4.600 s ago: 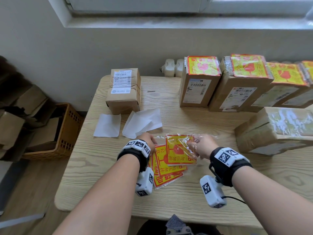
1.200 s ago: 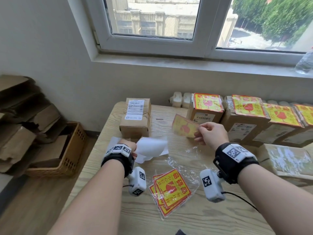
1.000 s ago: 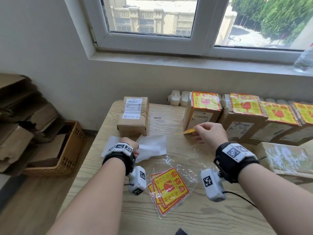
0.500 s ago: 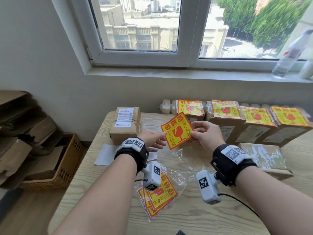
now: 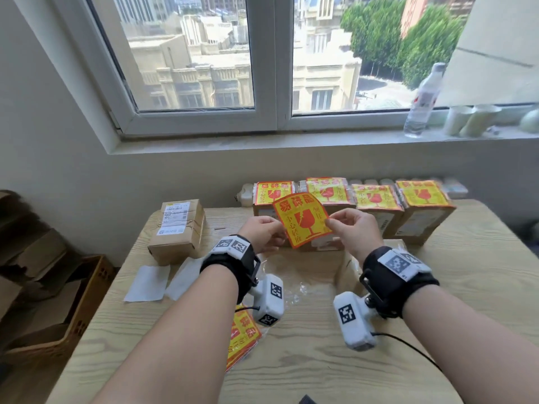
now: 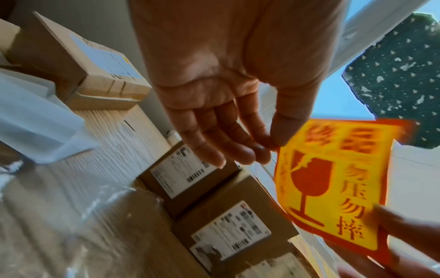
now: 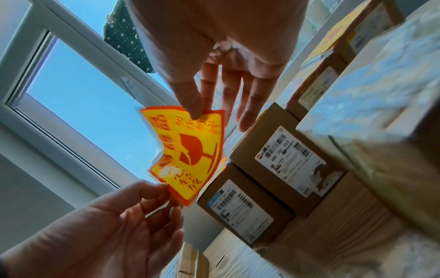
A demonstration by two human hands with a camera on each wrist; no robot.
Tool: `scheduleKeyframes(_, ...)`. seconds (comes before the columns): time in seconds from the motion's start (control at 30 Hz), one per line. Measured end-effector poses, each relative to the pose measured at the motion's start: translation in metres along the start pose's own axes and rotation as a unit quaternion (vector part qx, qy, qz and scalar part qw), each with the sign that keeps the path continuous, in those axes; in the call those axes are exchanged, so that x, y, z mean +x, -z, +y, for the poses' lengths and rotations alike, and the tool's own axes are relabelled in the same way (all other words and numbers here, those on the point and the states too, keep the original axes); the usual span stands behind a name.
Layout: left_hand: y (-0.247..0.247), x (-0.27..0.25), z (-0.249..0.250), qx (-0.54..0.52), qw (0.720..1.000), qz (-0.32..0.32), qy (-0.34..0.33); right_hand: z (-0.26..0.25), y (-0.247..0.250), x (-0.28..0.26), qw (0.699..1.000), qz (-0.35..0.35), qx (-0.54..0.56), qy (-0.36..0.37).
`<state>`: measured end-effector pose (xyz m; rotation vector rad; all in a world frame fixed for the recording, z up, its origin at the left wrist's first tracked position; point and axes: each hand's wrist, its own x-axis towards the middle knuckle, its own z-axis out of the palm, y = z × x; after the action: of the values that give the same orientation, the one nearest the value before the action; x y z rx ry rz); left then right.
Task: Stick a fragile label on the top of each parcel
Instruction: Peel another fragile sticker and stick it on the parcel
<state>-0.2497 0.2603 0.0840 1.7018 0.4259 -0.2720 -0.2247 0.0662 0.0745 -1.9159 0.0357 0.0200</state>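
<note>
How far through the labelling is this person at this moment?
Done: four parcels in the back row carry fragile labels on top. In hand: the left hand and right hand each pinch an edge of one fragile label held up above the table. Left: the parcel at the left shows only shipping labels. More labels lie in a bag near the table's front.

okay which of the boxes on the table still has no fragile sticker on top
The box standing alone at the table's far left: its top shows only white shipping labels, while the four boxes in the back row each carry a yellow-and-red sticker.
</note>
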Motion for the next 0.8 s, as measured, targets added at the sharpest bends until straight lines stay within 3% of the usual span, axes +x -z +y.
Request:
scheduleKeyframes(0.3, -0.084, 0.006, 0.018, 0.02, 0.999, -0.024, -0.021, 0.028, 0.087, 0.002, 0.997, 0.045, -0.008, -0.069)
scheduleKeyframes(0.47, -0.118, 0.009, 0.016, 0.065, 0.996, -0.054, 0.003, 0.05, 0.119, 0.003, 0.992, 0.062, -0.037, -0.104)
scheduleKeyframes(0.8, -0.146, 0.009, 0.002, 0.142, 0.988, -0.023, 0.049, 0.082, 0.133, 0.004, 0.983, 0.011, -0.128, -0.132)
